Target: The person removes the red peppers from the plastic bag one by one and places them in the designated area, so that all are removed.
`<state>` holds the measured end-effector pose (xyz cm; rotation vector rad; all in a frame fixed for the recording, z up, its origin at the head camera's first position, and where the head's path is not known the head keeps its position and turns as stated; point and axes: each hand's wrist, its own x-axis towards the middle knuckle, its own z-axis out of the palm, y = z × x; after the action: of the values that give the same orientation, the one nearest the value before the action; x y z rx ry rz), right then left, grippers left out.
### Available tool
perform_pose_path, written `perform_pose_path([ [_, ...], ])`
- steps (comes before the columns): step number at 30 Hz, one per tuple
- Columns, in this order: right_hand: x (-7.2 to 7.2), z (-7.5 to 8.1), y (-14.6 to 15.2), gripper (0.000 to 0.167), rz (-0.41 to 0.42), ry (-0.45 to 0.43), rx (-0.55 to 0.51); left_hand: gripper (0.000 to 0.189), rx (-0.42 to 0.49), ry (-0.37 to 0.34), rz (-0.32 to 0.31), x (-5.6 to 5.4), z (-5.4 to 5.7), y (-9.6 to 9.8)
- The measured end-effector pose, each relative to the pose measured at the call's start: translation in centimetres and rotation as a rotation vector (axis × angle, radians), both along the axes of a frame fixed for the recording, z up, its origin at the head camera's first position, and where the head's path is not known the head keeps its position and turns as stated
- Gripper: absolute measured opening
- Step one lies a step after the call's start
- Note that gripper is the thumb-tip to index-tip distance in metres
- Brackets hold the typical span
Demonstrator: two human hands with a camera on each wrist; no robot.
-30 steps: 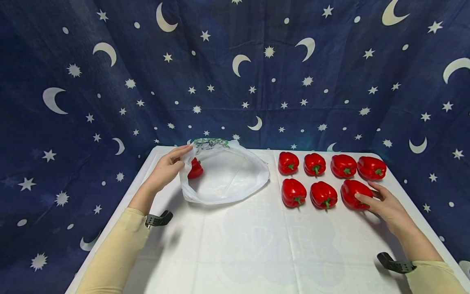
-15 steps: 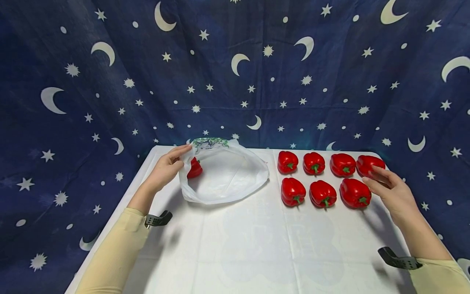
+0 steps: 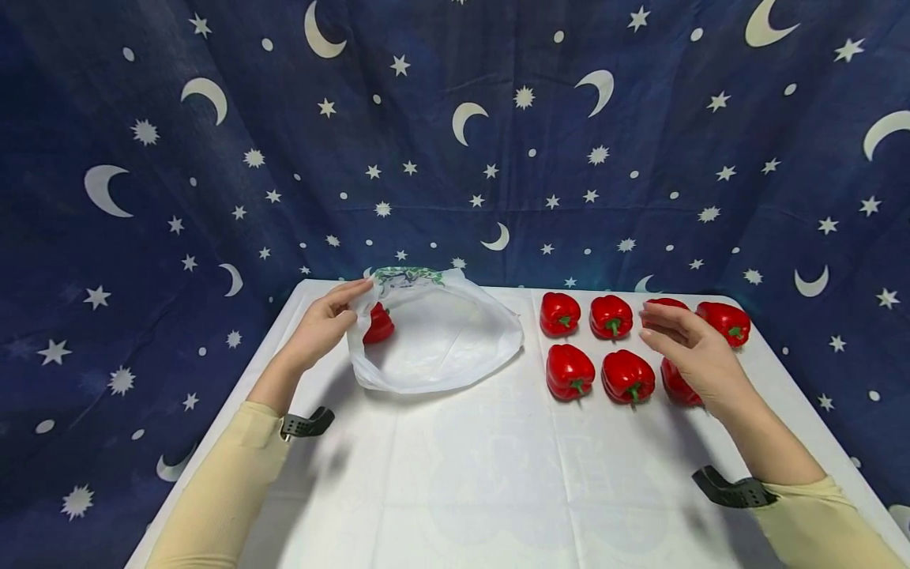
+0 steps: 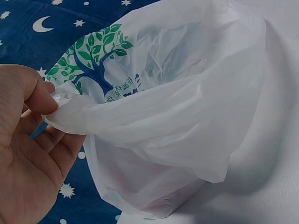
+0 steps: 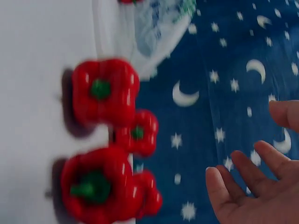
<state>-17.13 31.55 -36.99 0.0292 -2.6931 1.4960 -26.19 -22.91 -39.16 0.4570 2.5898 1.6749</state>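
My left hand [image 3: 321, 328] pinches the left rim of a white plastic bag [image 4: 168, 112] printed with a green and blue tree, holding its mouth wide. Inside the bag, near that hand, lies a red bell pepper [image 3: 378, 324]. My right hand [image 3: 693, 356] hovers over the right part of two rows of red bell peppers, its fingers spread and holding nothing. It partly hides a back-row pepper [image 3: 667, 303] and a front-row pepper [image 3: 678, 385]. In the right wrist view the relaxed fingers [image 5: 254, 179] stand apart from the peppers [image 5: 103, 93].
Other red peppers stand at the table's right side, among them a front-left one [image 3: 570, 371] and a far-right one [image 3: 727, 322]. A white cloth covers the table [image 3: 469, 482]. Behind it hangs a dark blue curtain [image 3: 419, 142] with moons and stars.
My right hand has let go of the front-right pepper, lifted past the back-right one, and moved left above the rows. The left hand and the bag have stayed put.
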Motion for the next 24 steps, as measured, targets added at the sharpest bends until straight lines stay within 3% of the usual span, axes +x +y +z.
perform_pose_path([
  [7,-0.8,0.8,-5.0,0.065,0.184,-0.052,0.006,0.059,0.003,0.003,-0.002,0.0,0.0,0.0],
  [17,-3.4,-0.5,-10.4,0.063,0.337,-0.086,0.006,0.059,0.008,-0.014,0.006,0.1,0.1,0.0],
  [24,-5.2,-1.1,-14.3,0.057,0.484,-0.047,-0.028,0.058,0.008,-0.005,-0.002,0.1,0.1,0.3],
])
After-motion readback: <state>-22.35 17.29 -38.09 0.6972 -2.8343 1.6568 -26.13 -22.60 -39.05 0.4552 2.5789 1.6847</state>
